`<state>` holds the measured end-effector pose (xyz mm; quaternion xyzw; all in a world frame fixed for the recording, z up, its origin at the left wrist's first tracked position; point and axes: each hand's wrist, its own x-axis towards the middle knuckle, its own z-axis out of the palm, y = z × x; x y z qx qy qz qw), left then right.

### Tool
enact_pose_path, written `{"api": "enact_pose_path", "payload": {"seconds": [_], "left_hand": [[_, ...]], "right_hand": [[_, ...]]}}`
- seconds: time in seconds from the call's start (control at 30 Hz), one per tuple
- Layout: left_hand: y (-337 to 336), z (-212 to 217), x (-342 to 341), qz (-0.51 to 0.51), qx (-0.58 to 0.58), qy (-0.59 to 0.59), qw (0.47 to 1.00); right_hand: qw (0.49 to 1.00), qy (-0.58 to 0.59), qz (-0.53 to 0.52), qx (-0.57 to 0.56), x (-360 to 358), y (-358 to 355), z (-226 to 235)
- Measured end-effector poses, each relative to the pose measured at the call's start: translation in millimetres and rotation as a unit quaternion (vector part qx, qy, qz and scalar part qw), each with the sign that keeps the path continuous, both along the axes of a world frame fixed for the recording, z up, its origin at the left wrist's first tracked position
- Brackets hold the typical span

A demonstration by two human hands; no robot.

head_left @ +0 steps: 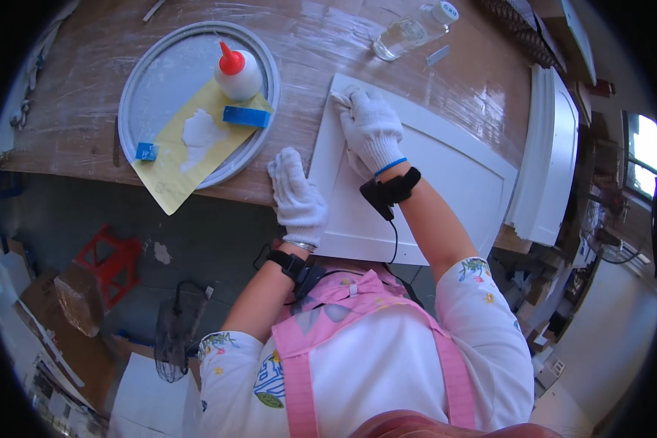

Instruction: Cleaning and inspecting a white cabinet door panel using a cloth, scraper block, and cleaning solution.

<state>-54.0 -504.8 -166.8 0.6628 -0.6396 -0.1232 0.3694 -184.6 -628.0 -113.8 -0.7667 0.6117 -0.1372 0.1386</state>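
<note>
The right hand [370, 128], in a white glove, has its fingers curled closed around what looks like a white cloth [357, 165], at the far left of a white panel [438, 182] lying flat on the table [69, 139]. The gloved left hand [299, 203] is loosely open, apparently empty, by the panel's left edge; contact is unclear. The panel is probably stiff, fairly light, slippery and easily marked, best held by opposite edges. Farther left, a round tray [126, 109] bears a red-tipped bottle [239, 79].

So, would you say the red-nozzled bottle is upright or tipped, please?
Upright: the white bottle stands within the round tray, its red nozzle uppermost.
</note>
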Motion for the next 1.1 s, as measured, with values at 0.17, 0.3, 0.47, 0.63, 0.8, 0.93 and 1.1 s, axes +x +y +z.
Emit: {"api": "enact_pose_path", "payload": {"seconds": [0.17, 0.3, 0.47, 0.63, 0.8, 0.93, 1.1], "left_hand": [[0.4, -1.9, -0.1, 0.005, -0.007, -0.017, 1.000], [1.1, -5.3, 2.4, -0.023, -0.015, -0.023, 0.999], [1.7, -7.9, 3.4, -0.033, -0.002, 0.007, 0.999], [5.4, -4.8, 5.6, 0.012, 0.071, 0.236, 0.969], [7.5, 15.3, 42.8, -0.063, 0.113, 0.412, 0.902], [-12.2, 28.8, 52.6, -0.093, 0.132, 0.394, 0.905], [-53.1, 21.2, 36.3, -0.273, 0.106, 0.108, 0.950]], "right_hand": [[0.996, 0.049, 0.034, 0.065, 6.6, 72.6, 3.6], [0.995, 0.033, 0.093, -0.004, 12.1, 35.8, 17.4], [0.994, 0.075, 0.062, -0.051, 23.5, 13.1, -9.6], [0.973, -0.033, 0.221, 0.058, 6.2, 96.5, 13.8], [0.994, 0.032, 0.095, 0.038, -11.0, 30.0, 20.0], [0.989, 0.015, 0.131, -0.068, 16.8, 59.7, 0.0], [0.966, 0.022, 0.253, 0.052, 11.2, 178.4, 12.2]]}}
